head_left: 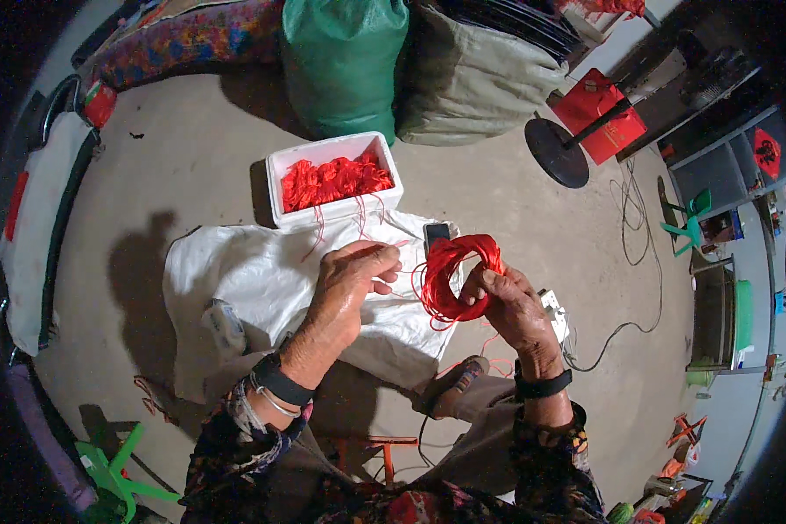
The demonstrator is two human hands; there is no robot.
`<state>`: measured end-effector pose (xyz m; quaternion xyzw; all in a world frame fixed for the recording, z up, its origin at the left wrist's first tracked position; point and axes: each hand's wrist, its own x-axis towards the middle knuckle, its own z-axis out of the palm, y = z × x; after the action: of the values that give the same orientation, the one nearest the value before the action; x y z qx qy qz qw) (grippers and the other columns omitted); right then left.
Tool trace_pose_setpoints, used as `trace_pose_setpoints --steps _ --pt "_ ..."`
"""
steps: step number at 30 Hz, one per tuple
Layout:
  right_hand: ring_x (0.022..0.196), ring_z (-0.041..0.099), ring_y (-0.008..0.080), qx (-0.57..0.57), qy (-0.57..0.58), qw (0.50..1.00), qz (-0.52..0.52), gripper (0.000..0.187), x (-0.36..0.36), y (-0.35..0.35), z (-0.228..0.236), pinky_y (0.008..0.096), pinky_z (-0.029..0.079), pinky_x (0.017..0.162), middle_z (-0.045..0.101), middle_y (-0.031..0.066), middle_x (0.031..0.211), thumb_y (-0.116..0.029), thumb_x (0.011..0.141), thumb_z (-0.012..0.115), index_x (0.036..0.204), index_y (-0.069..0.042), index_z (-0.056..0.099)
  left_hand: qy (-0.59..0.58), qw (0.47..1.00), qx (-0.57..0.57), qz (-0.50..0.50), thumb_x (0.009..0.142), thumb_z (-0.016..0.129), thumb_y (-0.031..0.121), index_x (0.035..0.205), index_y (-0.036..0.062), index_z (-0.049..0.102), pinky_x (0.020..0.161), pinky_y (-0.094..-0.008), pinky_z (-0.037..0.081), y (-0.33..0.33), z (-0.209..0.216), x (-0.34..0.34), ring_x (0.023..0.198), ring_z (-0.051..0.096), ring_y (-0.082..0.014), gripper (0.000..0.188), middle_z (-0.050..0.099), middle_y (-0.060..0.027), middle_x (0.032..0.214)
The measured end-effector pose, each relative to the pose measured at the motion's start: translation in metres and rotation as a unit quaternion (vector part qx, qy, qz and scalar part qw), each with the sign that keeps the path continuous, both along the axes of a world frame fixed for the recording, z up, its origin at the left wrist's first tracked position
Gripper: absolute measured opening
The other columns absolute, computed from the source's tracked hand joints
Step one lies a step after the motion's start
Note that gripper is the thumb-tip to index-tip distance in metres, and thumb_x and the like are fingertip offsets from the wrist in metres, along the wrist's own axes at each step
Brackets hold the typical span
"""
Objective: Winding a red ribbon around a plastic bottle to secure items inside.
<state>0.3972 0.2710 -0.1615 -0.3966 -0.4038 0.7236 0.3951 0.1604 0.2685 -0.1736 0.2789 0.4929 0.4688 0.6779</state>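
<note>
A looped coil of thin red cord [445, 278] hangs from my right hand [517, 306], whose thumb and fingers are closed around its right side. My left hand [354, 278] is to the left of the coil, its fingers bent in a pinch. Thin red strands run between its fingertips and the coil, and it seems to hold one of them. Below both hands a white woven sack [236, 271] is spread over the floor and my lap. Beyond it stands a white foam box [290, 214] filled with bundles of red cord [332, 182]. Loose strands trail over its near wall.
A dark phone [437, 232] lies on the sack behind the coil. A white power strip [554, 316] with a cable is right of my right hand. Full green [345, 65] and grey [480, 83] sacks stand at the back. A green stool [118, 467] is at lower left.
</note>
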Motion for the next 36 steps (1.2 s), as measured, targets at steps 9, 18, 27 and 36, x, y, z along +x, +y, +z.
trace_pose_setpoints --steps 9,18,27,36 --pt "0.074 0.048 0.0151 -0.047 0.077 0.996 -0.001 0.03 0.0 0.001 0.01 0.0295 0.04 0.071 0.049 0.0004 0.076 -0.034 0.088 0.065 0.087 -0.007 0.053 0.084 0.992 0.072 -0.054 0.084 0.07 0.044 0.086 0.003 0.062 0.066 -0.0266 0.044 -0.008 0.006 0.011 0.071 0.051 -0.008 0.041 0.058 0.0009 0.077" --pt "0.075 0.046 0.0152 -0.079 0.158 0.984 -0.028 0.026 0.004 0.001 0.01 0.0301 0.042 0.071 0.047 0.0 0.077 -0.03 0.088 0.065 0.089 -0.007 0.053 0.297 0.891 0.329 0.093 0.078 0.074 0.025 0.085 0.0029 0.058 0.067 -0.0343 0.045 -0.023 0.019 0.025 0.069 0.055 -0.0226 0.028 0.057 -0.0101 0.076" --pt "0.079 0.048 0.0158 -0.097 0.203 0.974 -0.025 0.025 0.012 0.006 0.0 0.031 0.044 0.076 0.045 -0.0011 0.076 -0.03 0.09 0.064 0.088 -0.008 0.053 0.38 0.74 0.552 -0.06 0.07 0.074 0.009 0.092 0.0039 0.062 0.073 -0.0377 0.041 -0.033 0.012 0.042 0.08 0.051 -0.0258 0.025 0.054 -0.0069 0.086" --pt "0.084 0.058 0.0168 -0.083 0.174 0.98 -0.042 0.021 0.012 0.007 -0.004 0.0306 0.048 0.081 0.06 0.0054 0.087 -0.024 0.094 0.058 0.09 -0.004 0.057 0.151 0.907 0.389 -0.064 0.084 0.067 0.007 0.086 0.0008 0.064 0.082 -0.032 0.048 -0.025 0.017 0.035 0.09 0.06 -0.0203 0.007 0.063 -0.0096 0.092"
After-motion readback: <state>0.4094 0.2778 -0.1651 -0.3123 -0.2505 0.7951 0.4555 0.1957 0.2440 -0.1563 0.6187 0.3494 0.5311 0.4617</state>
